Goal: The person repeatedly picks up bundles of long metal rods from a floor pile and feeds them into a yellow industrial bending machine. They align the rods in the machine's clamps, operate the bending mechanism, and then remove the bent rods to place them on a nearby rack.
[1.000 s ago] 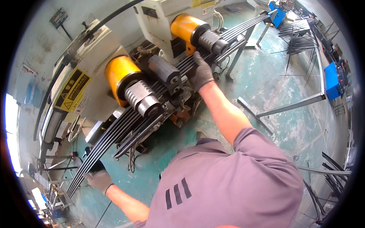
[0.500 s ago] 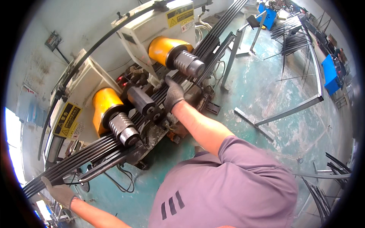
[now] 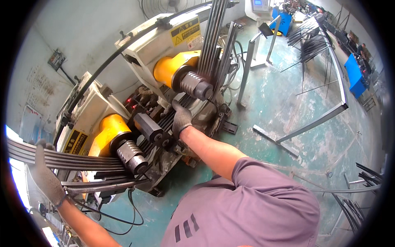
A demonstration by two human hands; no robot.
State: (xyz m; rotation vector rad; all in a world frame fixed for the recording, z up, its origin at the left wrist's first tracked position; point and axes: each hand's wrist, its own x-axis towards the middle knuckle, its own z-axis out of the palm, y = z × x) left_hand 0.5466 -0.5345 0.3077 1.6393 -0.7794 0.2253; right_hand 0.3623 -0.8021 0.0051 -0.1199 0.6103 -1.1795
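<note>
A bundle of long dark metal bars (image 3: 78, 159) runs through a two-headed bending machine and is bent at both heads. At its left end my gloved left hand (image 3: 46, 177) grips it, thumb across the front and fingertips showing above the top edge. Between the two heads, my gloved right hand (image 3: 182, 119) is closed on the middle stretch of the bars; some of its fingers are hidden. Each head has a yellow housing (image 3: 110, 131) and a ridged steel roller (image 3: 132, 156). A dark hexagonal block (image 3: 148, 127) stands just left of my right hand.
The bars' right section (image 3: 213, 37) rises steeply past the far roller (image 3: 196, 85). A grey metal frame stand (image 3: 312, 121) is on the green floor to the right. Hoses (image 3: 135, 212) hang below the machine. More rods (image 3: 308, 39) lie on a far rack, near blue cabinets.
Both ends of the bars have swung up and away from me, bending them at the rollers. My left hand has risen with the left end; my right hand stays at the middle.
</note>
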